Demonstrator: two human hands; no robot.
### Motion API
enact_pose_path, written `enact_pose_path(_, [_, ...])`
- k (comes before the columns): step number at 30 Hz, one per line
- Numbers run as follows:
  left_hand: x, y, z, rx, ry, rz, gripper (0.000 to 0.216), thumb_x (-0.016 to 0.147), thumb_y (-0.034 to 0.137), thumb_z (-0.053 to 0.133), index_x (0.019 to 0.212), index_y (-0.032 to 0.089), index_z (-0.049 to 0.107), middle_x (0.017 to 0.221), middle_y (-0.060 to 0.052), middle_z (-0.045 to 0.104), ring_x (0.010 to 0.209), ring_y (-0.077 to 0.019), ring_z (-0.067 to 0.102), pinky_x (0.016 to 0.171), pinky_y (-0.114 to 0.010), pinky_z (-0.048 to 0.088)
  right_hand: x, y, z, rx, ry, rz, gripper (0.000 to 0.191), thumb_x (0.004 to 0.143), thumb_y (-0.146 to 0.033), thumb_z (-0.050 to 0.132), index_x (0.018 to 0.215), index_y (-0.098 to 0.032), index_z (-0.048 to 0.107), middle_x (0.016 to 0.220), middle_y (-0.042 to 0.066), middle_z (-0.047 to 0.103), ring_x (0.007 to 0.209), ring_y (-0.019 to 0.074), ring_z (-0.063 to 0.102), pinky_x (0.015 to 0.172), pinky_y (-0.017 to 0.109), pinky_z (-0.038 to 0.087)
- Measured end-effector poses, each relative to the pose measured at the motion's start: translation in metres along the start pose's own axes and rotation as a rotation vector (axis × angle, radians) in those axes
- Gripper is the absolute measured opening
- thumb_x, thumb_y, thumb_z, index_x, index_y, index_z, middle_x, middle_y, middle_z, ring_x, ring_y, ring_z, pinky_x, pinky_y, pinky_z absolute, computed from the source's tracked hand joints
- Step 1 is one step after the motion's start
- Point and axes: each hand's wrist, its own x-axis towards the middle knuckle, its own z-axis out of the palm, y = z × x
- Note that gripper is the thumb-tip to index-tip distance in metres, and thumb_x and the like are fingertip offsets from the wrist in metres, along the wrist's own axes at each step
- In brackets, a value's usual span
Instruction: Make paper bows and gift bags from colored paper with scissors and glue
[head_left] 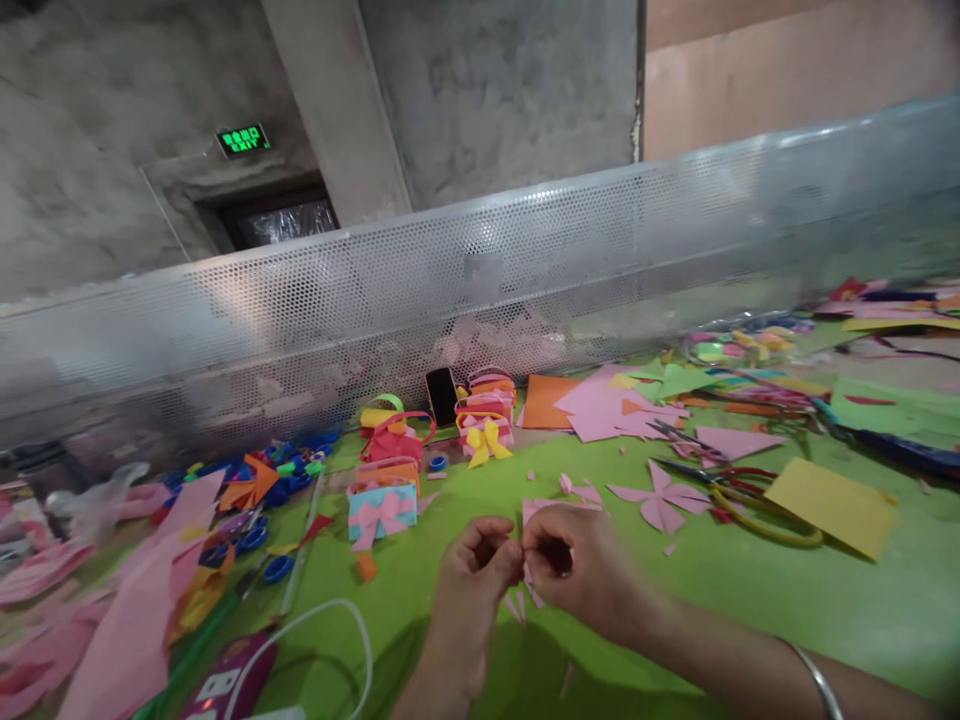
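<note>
My left hand [472, 590] and my right hand [581, 570] meet over the green table [750, 590], both pinched on a small pink paper piece [526, 585]. Its points stick out below my fingers. A bangle sits on my right wrist. Just beyond my hands lie pink paper scraps and a pink paper pinwheel shape [660, 497]. A blue paper box with a pink bow [381, 510] stands to the left of my hands.
More small paper gift baskets [484, 415] and a dark phone [441, 395] stand by the perforated metal screen [480, 290]. Scissors [720, 480], a yellow sheet [832, 505] and coloured sheets lie right. Pink paper, tape rolls and a power strip [225, 685] crowd the left.
</note>
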Motion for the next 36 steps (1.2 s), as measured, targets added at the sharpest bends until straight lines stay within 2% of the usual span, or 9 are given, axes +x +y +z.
enact_pose_path(4, [-0.002,0.001,0.002,0.02,-0.034,0.022,0.035,0.054,0.033,0.082,0.079,0.016,0.065,0.061,0.002,0.058,0.06,-0.0095,0.052,0.06,-0.022,0.04,0.0,0.001,-0.007,-0.07,0.054,-0.065,0.012,0.063,-0.008,0.05,0.057,-0.018,0.052,0.053,-0.002,0.055,0.048,0.009,0.044,0.045,0.019,0.03])
enact_pose_path(13, [-0.002,0.007,0.006,0.031,0.062,0.027,0.036,0.048,0.033,0.083,0.071,0.016,0.062,0.057,0.004,0.055,0.056,-0.0088,0.048,0.056,-0.021,0.037,-0.003,0.001,-0.014,-0.176,0.016,-0.357,0.021,0.084,-0.015,0.046,0.079,-0.018,0.066,0.07,0.004,0.068,0.062,0.0137,0.059,0.058,0.024,0.041])
enact_pose_path(17, [-0.003,0.01,0.009,0.156,0.085,0.05,0.023,0.051,0.025,0.079,0.057,0.015,0.058,0.052,0.004,0.054,0.052,-0.0075,0.046,0.052,-0.019,0.035,-0.006,0.003,-0.011,-0.267,0.04,-0.431,0.021,0.085,-0.014,0.046,0.076,-0.017,0.065,0.067,0.003,0.067,0.06,0.0137,0.058,0.055,0.024,0.039])
enact_pose_path(21, [-0.004,0.009,0.008,0.27,0.101,0.091,0.017,0.053,0.018,0.074,0.054,0.016,0.057,0.053,0.002,0.057,0.054,-0.0103,0.05,0.054,-0.022,0.039,-0.008,0.003,-0.011,-0.431,0.048,-0.5,0.02,0.081,-0.01,0.048,0.066,-0.016,0.06,0.058,0.001,0.06,0.052,0.0129,0.051,0.05,0.026,0.032])
enact_pose_path(26, [-0.011,0.01,0.01,0.54,0.07,0.291,0.008,0.064,0.018,0.064,0.058,0.017,0.059,0.056,0.0,0.058,0.055,-0.0126,0.051,0.054,-0.024,0.04,-0.01,0.0,-0.01,-0.529,0.096,-0.569,0.021,0.076,-0.006,0.047,0.06,-0.017,0.054,0.055,0.001,0.056,0.05,0.0129,0.046,0.049,0.027,0.029])
enact_pose_path(28, [-0.014,0.012,0.011,0.66,0.098,0.419,0.01,0.063,0.014,0.062,0.055,0.018,0.058,0.053,0.002,0.055,0.054,-0.012,0.049,0.053,-0.023,0.038,-0.008,-0.003,-0.012,-0.406,0.118,-0.556,0.02,0.076,-0.007,0.046,0.062,-0.017,0.055,0.056,0.001,0.057,0.051,0.0122,0.047,0.05,0.026,0.032])
enact_pose_path(30, [-0.014,0.013,0.012,0.71,0.1,0.484,0.01,0.062,0.012,0.061,0.054,0.018,0.058,0.053,0.002,0.054,0.053,-0.0116,0.048,0.053,-0.023,0.037,-0.006,-0.008,-0.017,-0.214,0.119,-0.454,0.018,0.076,-0.009,0.046,0.064,-0.018,0.056,0.057,0.0,0.059,0.051,0.0106,0.05,0.05,0.022,0.035])
enact_pose_path(33, [-0.01,0.012,0.009,0.582,0.06,0.347,0.006,0.064,0.018,0.063,0.059,0.017,0.06,0.058,0.0,0.059,0.056,-0.0126,0.051,0.054,-0.023,0.039,-0.001,-0.012,-0.026,-0.006,0.115,-0.235,0.015,0.076,-0.011,0.048,0.067,-0.018,0.058,0.058,-0.002,0.059,0.051,0.0092,0.051,0.048,0.019,0.038])
enact_pose_path(36, [-0.004,0.009,0.005,0.363,0.075,0.177,0.01,0.061,0.024,0.068,0.061,0.017,0.06,0.056,0.002,0.057,0.052,-0.0105,0.049,0.051,-0.022,0.037,0.002,-0.01,-0.028,0.0,0.1,-0.164,0.015,0.077,-0.013,0.051,0.066,-0.018,0.06,0.057,-0.001,0.06,0.05,0.0097,0.051,0.048,0.02,0.038])
